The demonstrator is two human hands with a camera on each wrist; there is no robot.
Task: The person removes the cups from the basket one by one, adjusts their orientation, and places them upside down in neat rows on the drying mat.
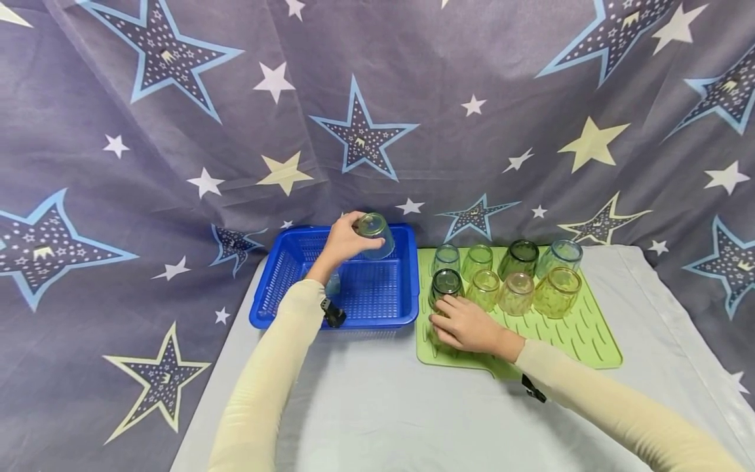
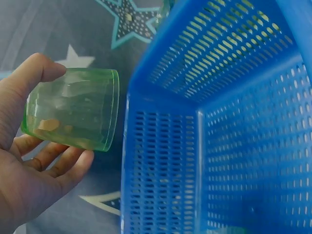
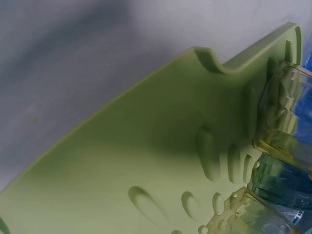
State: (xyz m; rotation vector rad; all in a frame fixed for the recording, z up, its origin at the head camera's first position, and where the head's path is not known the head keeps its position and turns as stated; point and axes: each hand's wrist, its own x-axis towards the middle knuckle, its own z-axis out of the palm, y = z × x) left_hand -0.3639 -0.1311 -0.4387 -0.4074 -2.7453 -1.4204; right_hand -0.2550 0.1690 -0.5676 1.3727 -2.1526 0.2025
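Observation:
My left hand (image 1: 349, 237) grips a clear green glass (image 2: 73, 109) between thumb and fingers, mouth downward, over the back of the blue basket (image 1: 407, 314). Inside the basket, a pale blue glass (image 1: 333, 284) shows partly behind the left wrist. On the green drying mat (image 1: 590, 347), my right hand (image 1: 468, 326) curls its fingers round a yellowish glass (image 3: 285, 114) at the front left, mostly hidden under the hand in the head view. Just behind those fingers, a dark glass (image 1: 446, 283) stands upside down.
Two rows of upside-down glasses fill the mat's back part, among them a yellow glass (image 1: 557, 293), a pinkish glass (image 1: 516, 294) and a dark green glass (image 1: 519, 259). A star-patterned curtain (image 1: 436, 164) hangs behind the white-covered table (image 1: 366, 406).

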